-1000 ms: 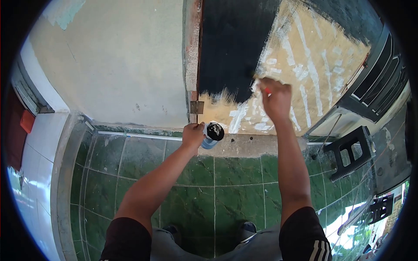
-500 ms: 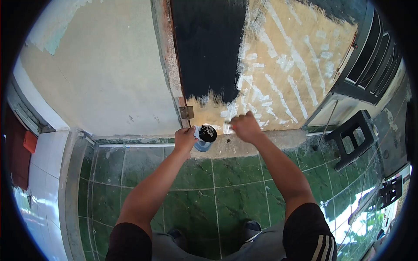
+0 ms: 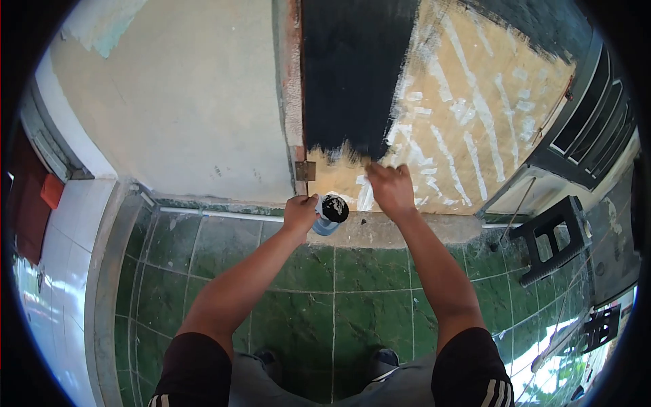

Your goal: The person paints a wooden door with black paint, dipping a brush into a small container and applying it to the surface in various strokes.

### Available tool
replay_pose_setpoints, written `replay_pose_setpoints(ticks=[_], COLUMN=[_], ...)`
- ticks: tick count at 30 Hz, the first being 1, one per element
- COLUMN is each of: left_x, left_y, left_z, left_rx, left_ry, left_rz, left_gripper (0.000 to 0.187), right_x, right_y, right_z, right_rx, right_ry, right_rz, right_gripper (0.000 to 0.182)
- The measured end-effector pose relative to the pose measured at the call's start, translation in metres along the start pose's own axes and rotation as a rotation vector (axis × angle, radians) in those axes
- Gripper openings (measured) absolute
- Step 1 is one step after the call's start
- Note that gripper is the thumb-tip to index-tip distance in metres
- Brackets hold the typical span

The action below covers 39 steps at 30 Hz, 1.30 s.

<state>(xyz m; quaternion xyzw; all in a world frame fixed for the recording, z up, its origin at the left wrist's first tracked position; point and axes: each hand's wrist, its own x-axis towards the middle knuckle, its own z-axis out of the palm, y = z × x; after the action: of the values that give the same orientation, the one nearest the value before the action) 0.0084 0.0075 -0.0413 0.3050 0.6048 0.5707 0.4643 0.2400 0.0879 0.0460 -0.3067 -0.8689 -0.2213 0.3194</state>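
My left hand is closed on the side of a small clear plastic cup with black paint in it. To its right and slightly higher, my right hand is pinched around a paintbrush, mostly hidden by the fingers. The brush tip is at the ragged lower edge of the black paint on a door panel. Below and right of that edge the panel shows bare yellowish wood with white filler streaks.
A rusty hinge joins the panel to its frame on the left. A dark plastic stool lies tipped over on the right, near a louvred window. Green tiles cover the floor, and a white pipe runs along the wall base.
My right hand has risen with the brush, from near the panel's bottom to the black paint's lower edge. The whole view has shifted; my left hand still holds the cup.
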Motion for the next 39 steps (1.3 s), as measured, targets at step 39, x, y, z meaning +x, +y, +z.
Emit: replay_pose_setpoints(ticks=[39], left_x=[-0.024], left_y=[0.027], left_z=[0.010], left_rx=[0.082], left_ry=[-0.074], left_rz=[0.091], left_gripper=[0.031], right_x=[0.016], right_y=[-0.069], right_z=[0.011], right_rx=[0.347], right_ry=[-0.594], right_rz=[0.267], right_gripper=[0.024])
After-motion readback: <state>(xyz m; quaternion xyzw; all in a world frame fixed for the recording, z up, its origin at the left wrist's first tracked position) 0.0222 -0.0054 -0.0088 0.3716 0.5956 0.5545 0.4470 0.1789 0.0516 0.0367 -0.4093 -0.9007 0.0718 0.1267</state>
